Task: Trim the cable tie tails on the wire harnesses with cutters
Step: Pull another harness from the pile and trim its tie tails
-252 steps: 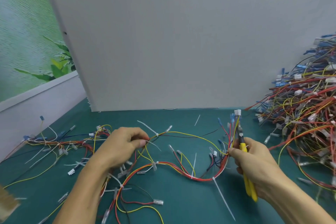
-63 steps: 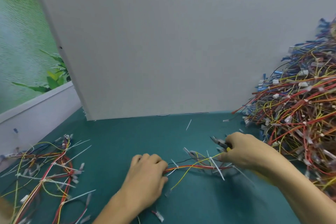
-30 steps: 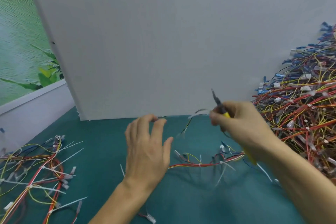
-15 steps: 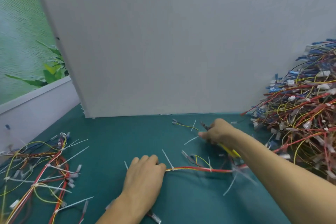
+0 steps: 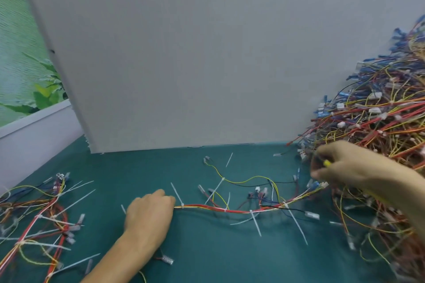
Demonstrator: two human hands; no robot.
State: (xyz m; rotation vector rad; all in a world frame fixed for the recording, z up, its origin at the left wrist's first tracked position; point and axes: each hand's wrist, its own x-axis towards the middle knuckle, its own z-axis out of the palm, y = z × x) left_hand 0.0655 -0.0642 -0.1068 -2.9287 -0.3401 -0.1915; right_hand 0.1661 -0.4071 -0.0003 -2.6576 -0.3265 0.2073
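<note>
A wire harness (image 5: 230, 209) of red, yellow and black wires lies stretched across the green mat, with several long white cable tie tails (image 5: 256, 225) sticking out. My left hand (image 5: 149, 213) grips its left end against the mat. My right hand (image 5: 340, 163) is blurred at the edge of the big pile, gripping the yellow-handled cutters (image 5: 325, 162) and holding the harness's right end, where blue and white connectors (image 5: 316, 184) hang.
A tall heap of tangled harnesses (image 5: 379, 126) fills the right side. Another group of harnesses with long tie tails (image 5: 41, 220) lies at the left. A grey board (image 5: 184, 53) stands upright behind the mat (image 5: 207, 255). Cut tail scraps (image 5: 229, 159) dot the mat.
My right hand has swung from the mat's middle to the right, to the pile's edge, pulling the harness out straighter. My left hand has stayed at the harness's left end.
</note>
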